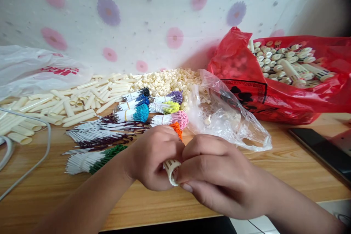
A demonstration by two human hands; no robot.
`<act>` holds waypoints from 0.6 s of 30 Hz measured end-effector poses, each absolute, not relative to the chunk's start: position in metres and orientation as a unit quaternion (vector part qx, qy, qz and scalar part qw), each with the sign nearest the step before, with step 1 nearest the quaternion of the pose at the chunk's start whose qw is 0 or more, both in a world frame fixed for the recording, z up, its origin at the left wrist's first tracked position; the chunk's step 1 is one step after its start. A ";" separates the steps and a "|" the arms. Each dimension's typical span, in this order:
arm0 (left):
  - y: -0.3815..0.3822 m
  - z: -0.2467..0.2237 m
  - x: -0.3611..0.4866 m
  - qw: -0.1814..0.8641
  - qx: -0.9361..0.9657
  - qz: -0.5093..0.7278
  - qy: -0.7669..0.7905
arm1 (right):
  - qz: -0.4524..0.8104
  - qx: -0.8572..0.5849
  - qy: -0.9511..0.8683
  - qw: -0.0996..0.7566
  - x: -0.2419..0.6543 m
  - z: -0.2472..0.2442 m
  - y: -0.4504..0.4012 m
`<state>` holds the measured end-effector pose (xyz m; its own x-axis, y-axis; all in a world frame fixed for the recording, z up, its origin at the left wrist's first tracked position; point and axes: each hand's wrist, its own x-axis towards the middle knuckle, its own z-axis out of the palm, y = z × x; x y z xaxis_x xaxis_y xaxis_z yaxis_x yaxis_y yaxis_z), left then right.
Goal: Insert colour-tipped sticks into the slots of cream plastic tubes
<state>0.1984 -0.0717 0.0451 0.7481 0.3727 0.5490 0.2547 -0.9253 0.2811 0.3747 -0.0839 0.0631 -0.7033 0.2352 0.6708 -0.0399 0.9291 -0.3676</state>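
My left hand is wrapped round a cream plastic tube with slots in its wall, its open end tilted toward me. My right hand is closed, thumb and fingertips pinching at the rim; anything small between them is hidden. Just beyond my hands is an orange-tipped bundle of sticks, partly covered. By my left forearm lies a green-tipped bundle, and loose dark-tipped white sticks spread behind it. Further back are pink-tipped, light-blue-tipped and several other bundles.
Cream tapered tubes and small slotted cream pieces are heaped along the back. A clear plastic bag and a red bag of assembled pieces stand right. A dark flat device lies right, a white cable left.
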 end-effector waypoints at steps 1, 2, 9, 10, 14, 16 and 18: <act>-0.072 0.045 0.198 0.091 0.930 0.313 0.171 | 0.189 -0.053 -0.902 0.384 0.375 0.063 -0.084; -0.072 0.045 0.198 0.088 0.929 0.316 0.174 | 0.193 -0.056 -0.900 0.386 0.375 0.063 -0.084; -0.072 0.046 0.199 0.113 0.930 0.308 0.166 | 0.067 -0.078 -0.919 0.380 0.376 0.064 -0.085; -0.072 0.047 0.199 0.112 0.931 0.305 0.165 | 0.051 -0.079 -0.920 0.381 0.375 0.064 -0.085; -0.072 0.048 0.200 0.107 0.934 0.301 0.160 | -0.002 -0.098 -0.917 0.385 0.373 0.062 -0.085; -0.072 0.047 0.200 0.107 0.933 0.303 0.160 | -0.018 -0.113 -0.914 0.390 0.372 0.061 -0.086; -0.072 0.047 0.200 0.107 0.933 0.302 0.162 | -0.022 -0.121 -0.912 0.392 0.372 0.060 -0.087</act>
<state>0.2000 -0.0719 0.0468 0.7654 0.3669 0.5288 0.2381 -0.9247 0.2970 0.3716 -0.0867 0.0600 -0.6628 0.2030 0.7207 0.2376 0.9698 -0.0546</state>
